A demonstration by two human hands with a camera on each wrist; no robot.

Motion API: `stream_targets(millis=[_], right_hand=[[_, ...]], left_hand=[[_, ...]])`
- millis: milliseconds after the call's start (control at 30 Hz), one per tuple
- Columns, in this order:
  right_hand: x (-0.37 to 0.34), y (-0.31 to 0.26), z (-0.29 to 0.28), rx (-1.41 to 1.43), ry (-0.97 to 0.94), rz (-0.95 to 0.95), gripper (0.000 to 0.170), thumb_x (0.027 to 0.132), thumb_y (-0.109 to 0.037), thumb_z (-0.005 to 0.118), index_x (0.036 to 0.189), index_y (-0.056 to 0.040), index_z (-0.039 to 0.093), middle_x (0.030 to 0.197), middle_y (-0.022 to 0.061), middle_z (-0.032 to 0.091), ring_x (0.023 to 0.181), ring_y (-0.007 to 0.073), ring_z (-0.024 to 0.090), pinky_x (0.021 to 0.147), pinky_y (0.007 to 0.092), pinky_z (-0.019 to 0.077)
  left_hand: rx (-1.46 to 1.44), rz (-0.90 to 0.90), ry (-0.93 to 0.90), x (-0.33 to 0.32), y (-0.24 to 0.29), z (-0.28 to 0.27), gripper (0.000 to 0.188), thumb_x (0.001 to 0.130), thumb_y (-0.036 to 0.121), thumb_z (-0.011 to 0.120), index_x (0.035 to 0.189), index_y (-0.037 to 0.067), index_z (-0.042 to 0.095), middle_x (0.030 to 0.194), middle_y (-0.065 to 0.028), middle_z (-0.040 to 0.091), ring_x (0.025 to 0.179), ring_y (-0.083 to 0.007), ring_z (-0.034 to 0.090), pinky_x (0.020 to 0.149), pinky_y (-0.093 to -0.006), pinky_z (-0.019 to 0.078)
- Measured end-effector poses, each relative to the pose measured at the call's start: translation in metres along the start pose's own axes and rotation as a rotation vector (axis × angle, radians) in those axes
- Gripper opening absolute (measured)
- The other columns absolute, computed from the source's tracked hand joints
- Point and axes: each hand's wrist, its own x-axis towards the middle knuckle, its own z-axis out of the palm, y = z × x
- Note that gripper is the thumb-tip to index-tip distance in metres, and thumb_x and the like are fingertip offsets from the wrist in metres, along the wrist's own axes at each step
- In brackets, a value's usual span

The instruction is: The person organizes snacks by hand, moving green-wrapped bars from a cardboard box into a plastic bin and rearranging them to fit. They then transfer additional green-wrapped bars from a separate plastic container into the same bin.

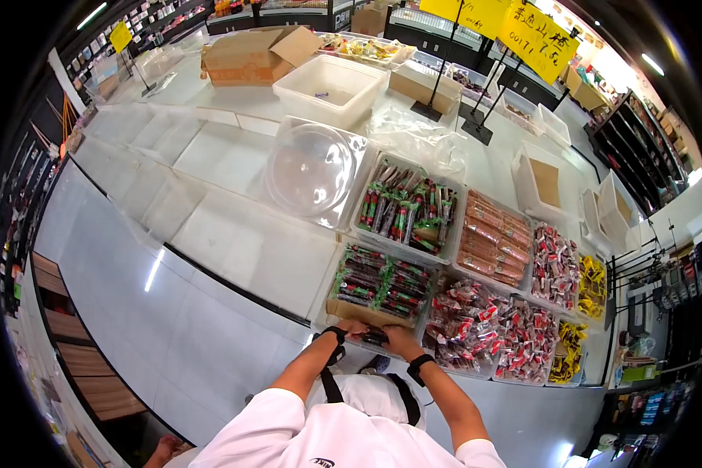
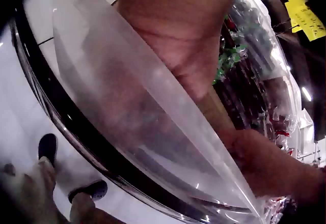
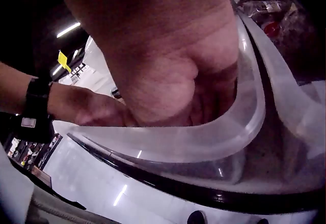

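Both hands reach into the near end of a clear plastic bin at the counter's front edge. My left hand and right hand grip the two ends of a few dark wrapped sticks. Behind the hands a cardboard piece stands across the bin. Beyond it lie rows of dark sticks in green-marked wrappers. In the left wrist view the translucent bin wall covers part of the left hand. The right hand's fingertips are hidden down inside the bin in the right wrist view.
Adjoining bins hold more green-marked sticks, brown packs, red-and-white packets and yellow packets. A clear lid lies left of them. Farther back stand a white tub, a cardboard box and yellow signs.
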Motion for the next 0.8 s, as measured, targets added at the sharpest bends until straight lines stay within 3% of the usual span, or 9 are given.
stream_targets(millis=[100, 200, 333, 633, 700, 800], right_hand=[[0.002, 0.002, 0.001, 0.040, 0.025, -0.006, 0.042, 0.071, -0.016, 0.070, 0.107, 0.0005, 0.058, 0.100, 0.0222, 0.064, 0.095, 0.0380, 0.061, 0.084, 0.0450, 0.0493], [0.002, 0.003, 0.000, 0.021, 0.024, -0.018, 0.047, 0.071, -0.018, 0.073, 0.112, 0.0012, 0.058, 0.108, 0.0212, 0.062, 0.100, 0.0373, 0.059, 0.086, 0.0422, 0.0485], [-0.001, -0.006, -0.015, 0.039, 0.003, -0.005, 0.050, 0.069, -0.018, 0.074, 0.112, 0.0020, 0.058, 0.111, 0.0205, 0.061, 0.103, 0.0368, 0.058, 0.089, 0.0425, 0.0473], [-0.003, -0.003, -0.011, 0.041, -0.005, -0.022, 0.054, 0.070, -0.024, 0.074, 0.117, -0.0042, 0.054, 0.110, 0.0215, 0.061, 0.103, 0.0381, 0.058, 0.088, 0.0442, 0.0471], [-0.003, -0.007, -0.016, 0.054, -0.036, 0.015, 0.054, 0.072, -0.026, 0.073, 0.117, -0.0054, 0.053, 0.110, 0.0218, 0.061, 0.101, 0.0387, 0.058, 0.087, 0.0447, 0.0474], [-0.002, -0.009, -0.020, 0.131, -0.068, 0.051, 0.052, 0.076, -0.030, 0.070, 0.117, -0.0058, 0.050, 0.109, 0.0227, 0.061, 0.099, 0.0402, 0.059, 0.086, 0.0457, 0.0476]], left_hand=[[-0.171, -0.001, -0.015, -0.035, 0.020, 0.000, 0.027, 0.085, 0.033, 0.064, 0.081, 0.007, 0.063, 0.066, -0.0036, 0.056, 0.057, -0.0155, 0.052, 0.053, -0.0297, 0.0454], [-0.317, -0.008, 0.001, -0.020, 0.015, 0.008, 0.028, 0.083, 0.035, 0.066, 0.081, 0.007, 0.063, 0.066, -0.0022, 0.055, 0.054, -0.0150, 0.051, 0.052, -0.0274, 0.0451], [-0.135, -0.025, 0.070, -0.070, 0.050, 0.005, 0.032, 0.083, 0.035, 0.068, 0.088, 0.004, 0.063, 0.073, -0.0029, 0.059, 0.055, -0.0149, 0.053, 0.051, -0.0281, 0.0456], [0.018, 0.091, -0.049, -0.040, 0.036, 0.011, 0.045, 0.085, 0.037, 0.066, 0.110, 0.000, 0.062, 0.080, -0.0059, 0.063, 0.067, -0.0117, 0.057, 0.060, -0.0274, 0.0484], [-0.085, 0.282, 0.012, -0.041, 0.029, 0.013, 0.052, 0.085, 0.038, 0.066, 0.118, 0.000, 0.058, 0.086, -0.0060, 0.064, 0.068, -0.0130, 0.058, 0.059, -0.0282, 0.0477], [-0.017, 0.342, 0.056, -0.065, 0.035, -0.003, 0.037, 0.084, 0.030, 0.064, 0.105, -0.001, 0.062, 0.084, -0.0062, 0.064, 0.063, -0.0136, 0.058, 0.061, -0.0275, 0.0487]])
